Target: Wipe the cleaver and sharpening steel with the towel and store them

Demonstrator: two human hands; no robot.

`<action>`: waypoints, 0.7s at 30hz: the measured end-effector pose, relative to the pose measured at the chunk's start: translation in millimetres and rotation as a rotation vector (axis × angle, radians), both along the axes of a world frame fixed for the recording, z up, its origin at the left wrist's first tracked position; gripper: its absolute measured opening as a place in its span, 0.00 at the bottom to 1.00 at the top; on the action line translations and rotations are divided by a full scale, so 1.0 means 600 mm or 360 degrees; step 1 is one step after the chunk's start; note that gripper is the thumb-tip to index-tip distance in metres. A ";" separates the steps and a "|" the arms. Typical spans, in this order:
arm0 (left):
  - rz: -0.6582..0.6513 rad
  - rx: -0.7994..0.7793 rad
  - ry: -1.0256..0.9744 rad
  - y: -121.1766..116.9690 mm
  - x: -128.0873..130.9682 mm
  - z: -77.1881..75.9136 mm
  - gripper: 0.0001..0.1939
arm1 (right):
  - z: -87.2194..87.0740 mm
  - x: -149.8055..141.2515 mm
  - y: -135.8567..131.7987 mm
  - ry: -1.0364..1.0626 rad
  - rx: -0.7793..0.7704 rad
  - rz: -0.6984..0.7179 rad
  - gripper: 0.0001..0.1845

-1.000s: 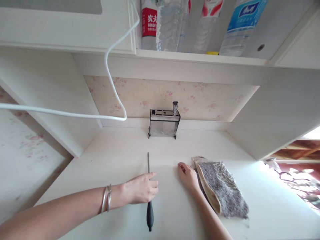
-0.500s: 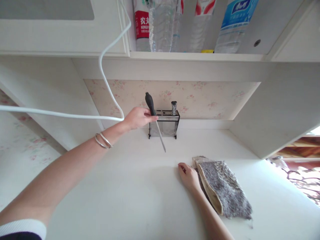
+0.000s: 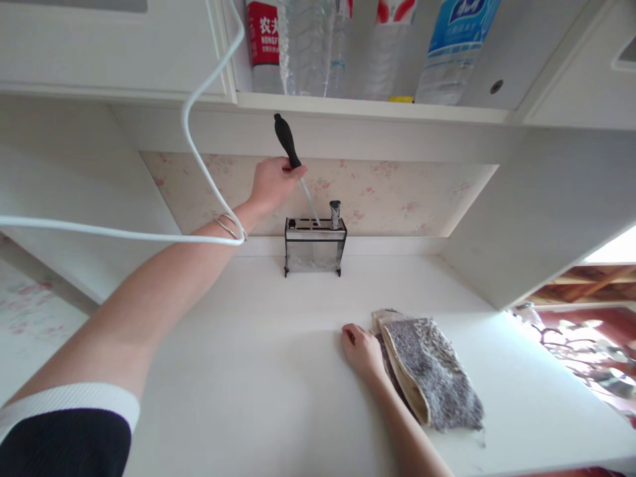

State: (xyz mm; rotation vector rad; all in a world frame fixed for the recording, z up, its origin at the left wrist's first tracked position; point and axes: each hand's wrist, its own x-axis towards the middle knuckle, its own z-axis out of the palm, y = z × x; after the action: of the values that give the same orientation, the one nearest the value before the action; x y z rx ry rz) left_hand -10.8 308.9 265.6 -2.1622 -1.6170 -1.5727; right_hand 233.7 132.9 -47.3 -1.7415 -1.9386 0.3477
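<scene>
My left hand (image 3: 272, 183) is raised above the knife block (image 3: 314, 246) and is closed round a sharpening steel (image 3: 293, 156) with a black handle. The handle points up. The thin metal rod slants down, with its tip at the slots in the block's top. One dark handle (image 3: 334, 214) stands in the block's right end. My right hand (image 3: 362, 349) rests on the white counter (image 3: 258, 371), fingers curled loosely, touching the left edge of a folded grey cloth (image 3: 428, 372).
A white cable (image 3: 199, 152) loops down from the upper shelf across my left forearm. Several plastic water bottles (image 3: 318, 46) stand on the shelf above. A cupboard side panel (image 3: 536, 212) closes the nook at right.
My left hand picked the steel up off the counter, carried it to the block and lifted it, turning the rod tip-down over the slots. The right hand stayed by the cloth.
</scene>
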 end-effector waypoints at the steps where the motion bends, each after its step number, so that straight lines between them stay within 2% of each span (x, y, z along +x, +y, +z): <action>1: -0.0002 0.0008 -0.0011 0.007 0.002 -0.005 0.18 | 0.001 -0.001 0.001 -0.0014 -0.0003 -0.0005 0.12; 8: -0.0049 0.0041 -0.0034 0.033 0.006 -0.033 0.17 | 0.005 -0.008 0.006 -0.0106 -0.0024 -0.0004 0.10; 21: -0.0064 0.0083 0.0043 0.044 0.024 -0.031 0.16 | 0.008 -0.012 0.006 -0.0216 -0.0027 -0.0013 0.09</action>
State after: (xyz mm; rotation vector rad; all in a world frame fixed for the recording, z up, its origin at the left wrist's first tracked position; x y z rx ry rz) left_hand 3.4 335.4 246.9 -2.1934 -1.5173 -1.5701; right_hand 226.3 136.4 -42.6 -1.8256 -2.0272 0.2495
